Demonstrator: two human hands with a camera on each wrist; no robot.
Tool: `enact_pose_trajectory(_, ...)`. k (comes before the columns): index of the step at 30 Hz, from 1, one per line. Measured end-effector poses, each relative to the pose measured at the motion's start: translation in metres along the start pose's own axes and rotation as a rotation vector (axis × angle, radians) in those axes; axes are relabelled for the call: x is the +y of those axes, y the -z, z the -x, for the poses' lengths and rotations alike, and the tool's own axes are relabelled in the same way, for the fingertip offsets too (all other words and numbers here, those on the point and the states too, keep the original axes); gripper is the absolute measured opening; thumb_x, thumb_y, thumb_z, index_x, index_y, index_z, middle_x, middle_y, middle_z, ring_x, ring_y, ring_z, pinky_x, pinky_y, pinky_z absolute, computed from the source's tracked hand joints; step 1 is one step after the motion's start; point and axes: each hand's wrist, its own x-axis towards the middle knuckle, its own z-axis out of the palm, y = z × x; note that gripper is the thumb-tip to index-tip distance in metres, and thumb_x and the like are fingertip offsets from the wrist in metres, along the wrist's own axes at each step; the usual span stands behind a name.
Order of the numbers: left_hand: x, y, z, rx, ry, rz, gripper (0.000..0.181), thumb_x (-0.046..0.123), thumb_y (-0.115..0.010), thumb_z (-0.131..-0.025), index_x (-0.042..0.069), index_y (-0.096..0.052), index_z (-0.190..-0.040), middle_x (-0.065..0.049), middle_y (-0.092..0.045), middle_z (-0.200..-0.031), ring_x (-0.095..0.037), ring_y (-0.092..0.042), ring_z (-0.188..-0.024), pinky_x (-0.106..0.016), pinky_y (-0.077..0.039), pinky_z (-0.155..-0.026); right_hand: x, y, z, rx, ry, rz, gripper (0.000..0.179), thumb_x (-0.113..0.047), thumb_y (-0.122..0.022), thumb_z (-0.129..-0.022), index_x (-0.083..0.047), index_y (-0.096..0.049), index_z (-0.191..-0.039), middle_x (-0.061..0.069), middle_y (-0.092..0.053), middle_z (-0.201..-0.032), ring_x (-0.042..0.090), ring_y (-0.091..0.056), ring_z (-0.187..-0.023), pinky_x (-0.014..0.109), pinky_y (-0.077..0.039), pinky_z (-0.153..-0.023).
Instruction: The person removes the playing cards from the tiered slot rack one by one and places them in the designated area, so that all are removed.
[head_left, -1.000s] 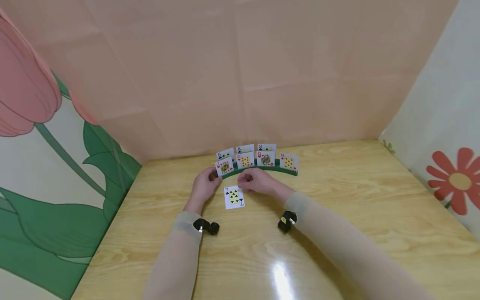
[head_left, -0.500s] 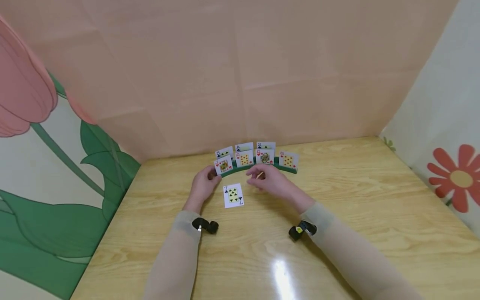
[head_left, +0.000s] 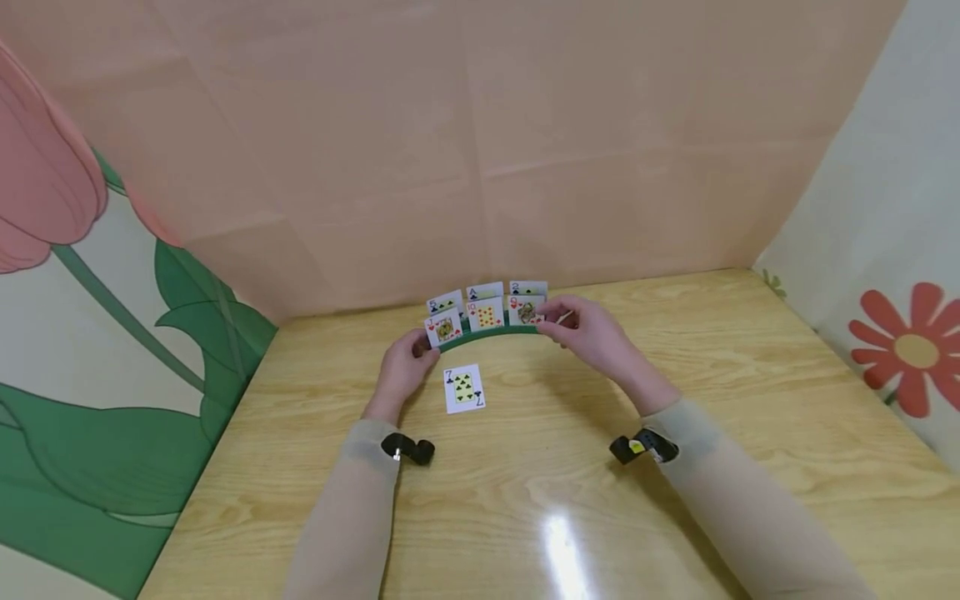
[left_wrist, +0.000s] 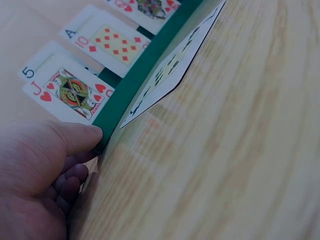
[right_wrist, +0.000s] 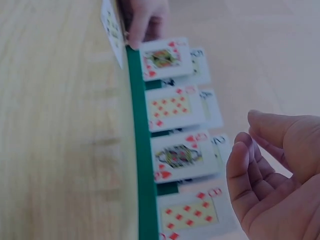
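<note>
At its left end, my left hand (head_left: 405,367) grips a curved green card holder (head_left: 491,332) between thumb and fingers. Its front row holds a jack of hearts (left_wrist: 75,94), a ten of diamonds (left_wrist: 115,45), a queen of hearts (right_wrist: 177,156) and an eight of diamonds (right_wrist: 190,216). My right hand (head_left: 592,335) hovers by the holder's right end, fingers loosely bent, nothing held; in the head view it hides the eight. In the right wrist view, thumb and fingertips stand apart beside the cards. A seven of clubs (head_left: 464,388) lies face up on the table.
Behind the front row stand a black five (head_left: 446,300), a black ace (head_left: 485,290) and a black two (head_left: 528,287). The wooden table (head_left: 495,500) meets a draped pink backdrop (head_left: 480,150) behind the holder. Painted walls flank it on both sides.
My right hand has moved right and away from me, from beside the seven of clubs to the holder's right end, now covering the eight. My left hand has kept its grip.
</note>
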Motion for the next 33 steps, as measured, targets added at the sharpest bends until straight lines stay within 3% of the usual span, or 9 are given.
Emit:
enact_pose_trajectory(13,0.002,0.001,0.000,-0.007,0.008,-0.003,0.034,0.017,-0.075,-0.107,0.007,-0.071,-0.139,-0.011,-0.070,-0.115,-0.028,-0.063,-0.104,-0.045,-0.052,-0.093,0.012,0.034,0.002,0.121,-0.049,0.011,0.037,-0.034,-0.072,-0.110,-0.009,-0.072,-0.138,0.013,-0.068,-0.119,0.030,-0.069,-0.102,0.036,-0.056,-0.076)
enact_pose_trajectory(25,0.000,0.000,-0.002,-0.001,0.002,-0.006,0.037,0.017,-0.075,-0.107,0.007,-0.070,-0.142,-0.011,-0.071,-0.119,-0.028,-0.064,-0.106,-0.047,-0.053,-0.095,0.034,0.044,-0.002,0.152,-0.084,0.005,0.044,-0.035,-0.069,-0.112,-0.010,-0.066,-0.148,0.014,-0.063,-0.130,0.030,-0.069,-0.100,0.041,-0.060,-0.081)
enact_pose_trajectory(33,-0.001,0.000,-0.002,-0.006,0.014,-0.001,0.036,0.018,-0.075,-0.107,0.008,-0.070,-0.142,-0.010,-0.071,-0.120,-0.028,-0.063,-0.108,-0.047,-0.053,-0.096,0.044,0.045,-0.002,0.154,-0.099,-0.005,0.043,-0.034,-0.069,-0.112,-0.011,-0.067,-0.148,0.015,-0.062,-0.130,0.038,-0.068,-0.104,0.046,-0.060,-0.082)
